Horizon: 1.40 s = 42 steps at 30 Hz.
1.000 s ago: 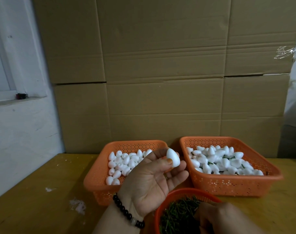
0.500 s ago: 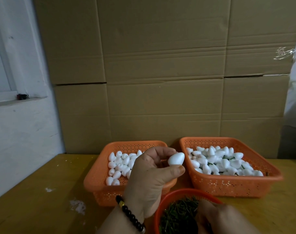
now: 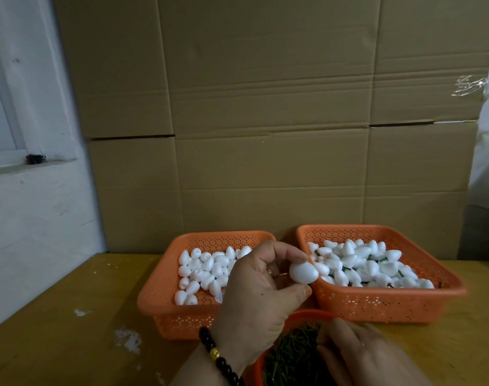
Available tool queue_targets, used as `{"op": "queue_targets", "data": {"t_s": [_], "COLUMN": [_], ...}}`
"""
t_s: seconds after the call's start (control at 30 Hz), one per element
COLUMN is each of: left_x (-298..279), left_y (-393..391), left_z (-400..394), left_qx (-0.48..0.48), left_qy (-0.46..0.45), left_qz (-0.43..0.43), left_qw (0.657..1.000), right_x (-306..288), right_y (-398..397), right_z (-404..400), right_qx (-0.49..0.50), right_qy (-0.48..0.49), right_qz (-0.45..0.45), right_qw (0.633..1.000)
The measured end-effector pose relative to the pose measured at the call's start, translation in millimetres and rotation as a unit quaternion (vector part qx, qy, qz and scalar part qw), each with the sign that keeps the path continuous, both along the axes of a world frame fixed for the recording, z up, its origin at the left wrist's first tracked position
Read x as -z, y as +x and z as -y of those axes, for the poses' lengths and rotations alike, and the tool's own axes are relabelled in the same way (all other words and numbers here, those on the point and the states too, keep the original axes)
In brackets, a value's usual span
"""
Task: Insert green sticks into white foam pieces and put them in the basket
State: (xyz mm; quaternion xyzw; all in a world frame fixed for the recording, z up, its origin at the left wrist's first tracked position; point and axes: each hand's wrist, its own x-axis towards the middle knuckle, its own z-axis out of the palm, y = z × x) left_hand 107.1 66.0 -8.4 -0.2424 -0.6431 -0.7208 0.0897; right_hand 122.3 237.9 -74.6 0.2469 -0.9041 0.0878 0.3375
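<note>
A person's left hand [image 3: 258, 291] is pinching a white foam piece [image 3: 303, 272] between thumb and fingertips above two orange baskets, while the right hand [image 3: 360, 355] is reaching into a bowl of green sticks [image 3: 292, 355], its finger position impossible to tell

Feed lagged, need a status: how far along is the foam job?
Done: right basket holds many foam pieces with sticks. In hand: left hand pinches a bare foam piece; right hand reaches into the stick bowl. Left: the left basket holds many bare pieces.
</note>
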Motion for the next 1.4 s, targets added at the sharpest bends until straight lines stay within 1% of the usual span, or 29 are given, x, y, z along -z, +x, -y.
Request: {"op": "queue_targets", "data": {"t_s": [0.1,0.27,0.43,0.57,0.73,0.97,1.13,1.27,1.33,1.4], "left_x": [2,4,3,3,3,4,6,10,12,12], "left_y": [-2,-3,-5,-7,-9,-13,-13,-10,-9,-8], "left_z": [1,0,1,2,7,7,2,-4,-9,-13], "left_qx": [0.011,0.040,0.045,0.069,0.096,0.141,0.184,0.239,0.235,0.225], "left_qy": [0.005,0.031,0.071,0.115,0.170,0.201,0.217,0.250,0.257,0.258], "left_qz": [0.007,0.020,0.063,0.112,0.180,0.270,0.346,0.405,0.420,0.424], "left_qw": [1.000,0.999,0.994,0.985,0.964,0.931,0.894,0.846,0.838,0.839], "right_x": [1,5,8,9,5,-11,-29,-33,-34,-36], "right_y": [-3,-8,-11,-11,-7,-3,1,3,4,3], "right_z": [1,-2,-6,-7,-6,-7,-15,-18,-16,-14], "right_qx": [-0.013,-0.038,-0.064,-0.066,-0.102,-0.128,-0.111,-0.076,-0.063,-0.049], "right_qy": [-0.004,-0.031,-0.062,-0.090,-0.167,-0.203,-0.265,-0.287,-0.284,-0.268], "right_qz": [-0.020,-0.028,-0.031,-0.028,-0.012,-0.030,-0.042,-0.076,-0.092,-0.108], "right_qw": [1.000,0.998,0.996,0.993,0.981,0.970,0.957,0.952,0.952,0.956]}}
